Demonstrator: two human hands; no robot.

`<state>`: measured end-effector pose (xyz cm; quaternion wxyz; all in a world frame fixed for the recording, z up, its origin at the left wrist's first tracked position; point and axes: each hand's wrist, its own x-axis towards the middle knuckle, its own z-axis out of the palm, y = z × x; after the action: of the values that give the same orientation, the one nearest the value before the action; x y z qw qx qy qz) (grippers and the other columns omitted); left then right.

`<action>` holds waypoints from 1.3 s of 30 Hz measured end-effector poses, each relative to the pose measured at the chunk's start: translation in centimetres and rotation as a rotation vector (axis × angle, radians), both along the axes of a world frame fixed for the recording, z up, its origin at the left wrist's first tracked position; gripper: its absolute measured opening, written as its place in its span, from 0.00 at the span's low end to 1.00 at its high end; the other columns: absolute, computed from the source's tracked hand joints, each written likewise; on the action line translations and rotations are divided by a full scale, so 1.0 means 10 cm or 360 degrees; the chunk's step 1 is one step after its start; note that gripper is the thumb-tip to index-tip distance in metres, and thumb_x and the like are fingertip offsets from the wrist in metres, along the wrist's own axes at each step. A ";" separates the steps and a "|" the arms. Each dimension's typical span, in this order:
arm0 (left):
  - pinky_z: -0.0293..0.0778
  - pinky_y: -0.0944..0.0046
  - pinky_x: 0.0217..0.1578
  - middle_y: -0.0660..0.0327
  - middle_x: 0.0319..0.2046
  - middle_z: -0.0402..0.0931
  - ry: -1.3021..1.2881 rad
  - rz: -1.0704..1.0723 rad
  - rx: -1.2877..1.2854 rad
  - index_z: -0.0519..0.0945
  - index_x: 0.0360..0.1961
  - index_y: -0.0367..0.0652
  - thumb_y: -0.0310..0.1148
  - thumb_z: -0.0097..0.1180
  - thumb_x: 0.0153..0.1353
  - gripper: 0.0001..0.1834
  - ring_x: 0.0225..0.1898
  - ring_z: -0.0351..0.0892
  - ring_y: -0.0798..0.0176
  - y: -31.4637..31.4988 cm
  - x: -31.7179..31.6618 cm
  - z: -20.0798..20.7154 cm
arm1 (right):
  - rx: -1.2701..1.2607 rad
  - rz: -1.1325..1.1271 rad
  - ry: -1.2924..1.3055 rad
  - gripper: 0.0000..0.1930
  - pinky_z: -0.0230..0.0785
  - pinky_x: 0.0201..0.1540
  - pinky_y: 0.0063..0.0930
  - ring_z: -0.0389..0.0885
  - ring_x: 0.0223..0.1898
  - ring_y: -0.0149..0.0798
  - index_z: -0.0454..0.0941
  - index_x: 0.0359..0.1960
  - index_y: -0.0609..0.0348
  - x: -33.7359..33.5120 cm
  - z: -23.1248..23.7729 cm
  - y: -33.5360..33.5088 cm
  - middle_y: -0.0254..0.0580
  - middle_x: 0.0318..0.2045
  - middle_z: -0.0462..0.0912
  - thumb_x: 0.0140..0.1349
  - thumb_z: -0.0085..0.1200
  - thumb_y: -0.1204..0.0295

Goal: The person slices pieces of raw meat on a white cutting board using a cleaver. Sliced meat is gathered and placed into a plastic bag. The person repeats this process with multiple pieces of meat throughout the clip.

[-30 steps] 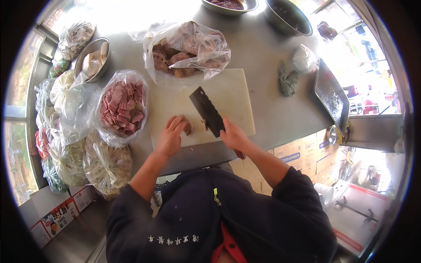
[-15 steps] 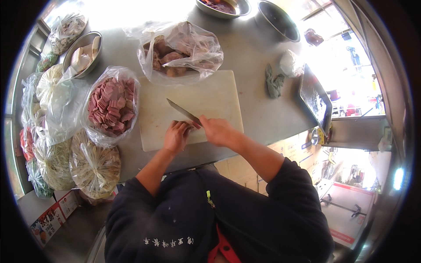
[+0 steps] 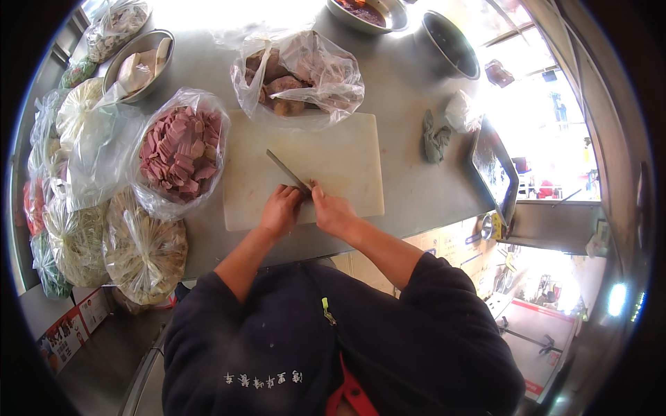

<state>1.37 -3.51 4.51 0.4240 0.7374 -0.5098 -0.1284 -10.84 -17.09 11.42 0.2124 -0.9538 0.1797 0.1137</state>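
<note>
My right hand [image 3: 334, 212] is closed round the handle of a kitchen knife [image 3: 286, 168], low over the cutting board. The blade points away and to the left, its edge close to the fingertips of my left hand [image 3: 282, 211]. Those fingers are curled down at the near part of the white cutting board [image 3: 347, 166]; what lies under them is hidden. Left of the board stands an open clear bag of sliced pinkish meat [image 3: 182, 154]. Another clear bag, holding large brown meat chunks [image 3: 286, 84], rests at the board's far edge.
Several tied bags [image 3: 146, 249] crowd the table's left side, beside a metal bowl [image 3: 166, 66] with pale blocks. Two more bowls, one with dark red liquid [image 3: 368, 12], stand far off. A grey-green cloth [image 3: 436, 139] and a black tray [image 3: 496, 163] lie right.
My right hand has drawn in closer to the left, and the knife blade now looks narrower. The reddish piece seen between my hands before is now hidden. The whole view has shifted slightly.
</note>
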 end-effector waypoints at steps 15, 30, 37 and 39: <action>0.76 0.49 0.45 0.55 0.36 0.79 0.0186 0.0006 -0.0182 0.80 0.36 0.43 0.20 0.58 0.55 0.08 0.43 0.77 0.43 0.13 0.04 -0.07 | 0.0060 0.0102 0.0405 0.17 0.74 0.44 0.58 0.82 0.43 0.67 0.65 0.53 0.67 0.46 0.52 0.03 0.70 0.54 0.75 0.62 0.48 0.76; 0.78 0.51 0.44 0.56 0.37 0.80 0.0147 -0.0021 -0.0190 0.80 0.34 0.43 0.19 0.59 0.52 0.09 0.43 0.77 0.44 0.14 0.03 -0.24 | -0.0027 0.0049 0.0252 0.20 0.76 0.47 0.56 0.80 0.52 0.67 0.64 0.56 0.68 0.24 0.26 0.24 0.70 0.55 0.76 0.62 0.45 0.79; 0.77 0.50 0.45 0.55 0.37 0.80 0.0136 0.0010 -0.0219 0.82 0.35 0.43 0.18 0.58 0.53 0.10 0.43 0.76 0.43 0.16 0.06 -0.09 | -0.0115 0.0071 0.0032 0.18 0.76 0.49 0.54 0.76 0.60 0.61 0.66 0.54 0.67 0.24 0.16 0.26 0.64 0.54 0.80 0.62 0.49 0.77; 0.77 0.50 0.45 0.55 0.37 0.79 0.0185 -0.0005 -0.0316 0.82 0.35 0.43 0.18 0.58 0.53 0.10 0.42 0.76 0.43 0.17 0.04 -0.12 | -0.0094 0.0060 0.0230 0.18 0.76 0.49 0.54 0.79 0.57 0.60 0.66 0.52 0.67 0.28 0.24 0.26 0.63 0.51 0.81 0.61 0.50 0.77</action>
<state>1.73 -1.79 3.26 0.5237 0.6822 -0.4958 -0.1206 -8.07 -14.51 13.80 0.1686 -0.9521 0.1798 0.1809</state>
